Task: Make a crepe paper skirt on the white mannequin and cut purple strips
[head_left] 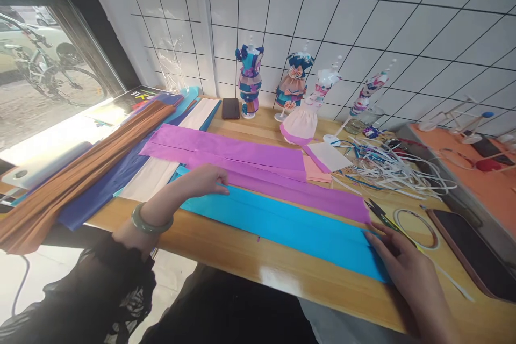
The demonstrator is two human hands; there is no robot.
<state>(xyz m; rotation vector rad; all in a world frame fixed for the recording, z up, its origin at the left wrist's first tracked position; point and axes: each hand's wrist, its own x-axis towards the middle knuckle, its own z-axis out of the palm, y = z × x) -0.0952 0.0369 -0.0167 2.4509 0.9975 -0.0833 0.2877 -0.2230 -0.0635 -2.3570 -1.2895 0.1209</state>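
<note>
A long bright blue strip of crepe paper [290, 220] lies flat along the front of the table. My left hand [207, 180], with a green bangle at the wrist, is at the strip's upper left edge, its fingers curled and its thumb against the paper. Part of its grip is hidden. At the strip's right end, my right hand [411, 266] rests with thumb and fingers stretched out and apart. Just behind the blue strip are overlapping purple crepe paper strips [242, 148]. Black-bladed scissors [381, 215] with yellow on the handle lie beside my right fingers, partly covered.
Brown crepe paper [100, 156] and other folded strips overhang the table's left front edge. Several small dressed mannequins [250, 80] stand along the wall. To the right are a tangle of thin strips [399, 169], a clear ring [417, 228] and a large phone [471, 250].
</note>
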